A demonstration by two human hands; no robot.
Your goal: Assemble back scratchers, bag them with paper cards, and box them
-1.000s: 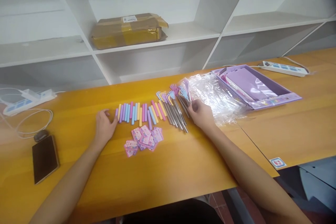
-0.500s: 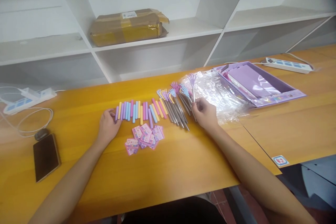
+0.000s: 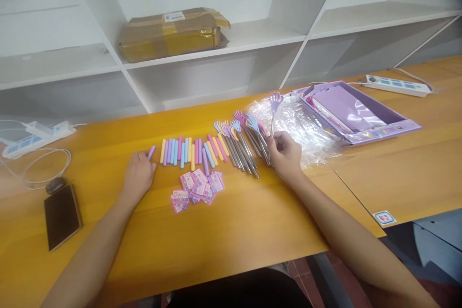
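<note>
My left hand (image 3: pixel 140 173) is closed on a purple foam-like tube (image 3: pixel 151 152), whose upper end sticks out past the fingers. Right of it lies a row of similar pink, blue, yellow and purple tubes (image 3: pixel 193 154). My right hand (image 3: pixel 286 154) grips the metal rod of a back scratcher with a purple hand-shaped head (image 3: pixel 276 101), held upright. Beside that hand, several more back scratchers (image 3: pixel 241 147) with coloured heads and silver rods lie side by side. Small pink printed cards (image 3: pixel 199 185) are piled below the tubes.
Crumpled clear plastic (image 3: pixel 306 130) lies behind my right hand, by an open purple box (image 3: pixel 361 110). A phone (image 3: pixel 62 217), a cable and a power strip (image 3: pixel 39 139) are at left. Another power strip (image 3: pixel 399 85) is at right. A taped carton (image 3: pixel 173 33) sits on the shelf.
My left hand has moved left, taking the purple tube away from the end of the row. My right hand has raised the purple-headed back scratcher slightly and shifted it right.
</note>
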